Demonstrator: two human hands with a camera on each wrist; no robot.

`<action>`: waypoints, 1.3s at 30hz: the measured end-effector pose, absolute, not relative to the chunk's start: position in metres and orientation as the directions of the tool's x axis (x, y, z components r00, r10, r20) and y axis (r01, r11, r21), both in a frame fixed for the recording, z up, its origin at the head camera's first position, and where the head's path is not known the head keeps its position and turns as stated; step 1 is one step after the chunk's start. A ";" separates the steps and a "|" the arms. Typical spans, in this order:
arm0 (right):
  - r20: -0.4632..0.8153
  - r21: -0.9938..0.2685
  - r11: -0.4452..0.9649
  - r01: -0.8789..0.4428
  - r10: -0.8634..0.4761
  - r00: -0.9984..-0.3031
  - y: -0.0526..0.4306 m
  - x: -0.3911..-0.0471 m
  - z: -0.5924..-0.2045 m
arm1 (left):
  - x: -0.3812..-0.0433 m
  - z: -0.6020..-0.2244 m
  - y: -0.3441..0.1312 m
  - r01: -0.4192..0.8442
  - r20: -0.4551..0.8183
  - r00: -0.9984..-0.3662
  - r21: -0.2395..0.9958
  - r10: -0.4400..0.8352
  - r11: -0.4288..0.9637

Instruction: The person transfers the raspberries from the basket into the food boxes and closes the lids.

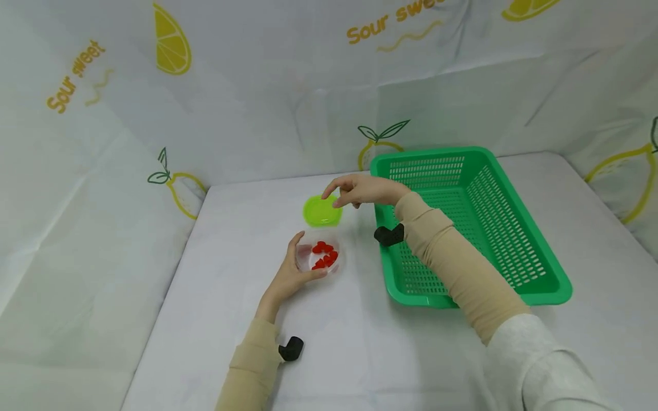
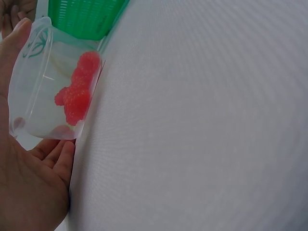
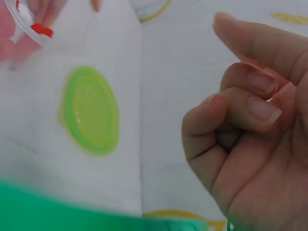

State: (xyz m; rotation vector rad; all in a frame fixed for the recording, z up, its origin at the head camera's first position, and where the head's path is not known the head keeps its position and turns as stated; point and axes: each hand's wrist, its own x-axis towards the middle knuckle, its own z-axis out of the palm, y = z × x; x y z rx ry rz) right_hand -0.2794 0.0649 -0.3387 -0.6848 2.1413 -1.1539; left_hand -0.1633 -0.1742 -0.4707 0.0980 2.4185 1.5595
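Note:
A clear plastic tub (image 2: 50,103) stands on the white cloth, with several red raspberries (image 1: 329,258) lying in its bottom. My left hand (image 1: 289,277) grips the tub from its near left side, thumb and fingers around the wall. Just beyond the tub is a bright green lid (image 1: 320,214), flat on the cloth. Over the lid's right edge hovers my right hand (image 1: 367,189), holding nothing. In the right wrist view its thumb and forefinger (image 3: 264,43) are apart and the other fingers loosely bent.
To the right sits a large green slotted basket (image 1: 465,208), partly under my right forearm. A white cloth printed with lemons hangs behind and at the sides, and the table (image 1: 339,342) has a white covering.

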 end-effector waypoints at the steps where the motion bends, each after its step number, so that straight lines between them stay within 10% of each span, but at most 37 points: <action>1: -0.238 -0.871 0.467 -0.151 -0.671 -0.702 0.071 -0.280 -0.337 | -0.163 -0.471 -0.175 -0.085 -0.181 -0.964 0.904 0.195 0.420; 20: -0.093 -0.996 0.028 0.089 -0.320 -0.943 0.172 -0.297 -0.369 | -0.163 -0.468 -0.173 -0.107 -0.211 -0.953 0.905 0.217 0.411; 39: -0.257 -0.782 0.610 0.129 -0.127 -0.958 0.194 -0.305 -0.416 | -0.150 -0.436 -0.169 -0.100 -0.218 -0.947 0.897 0.235 0.431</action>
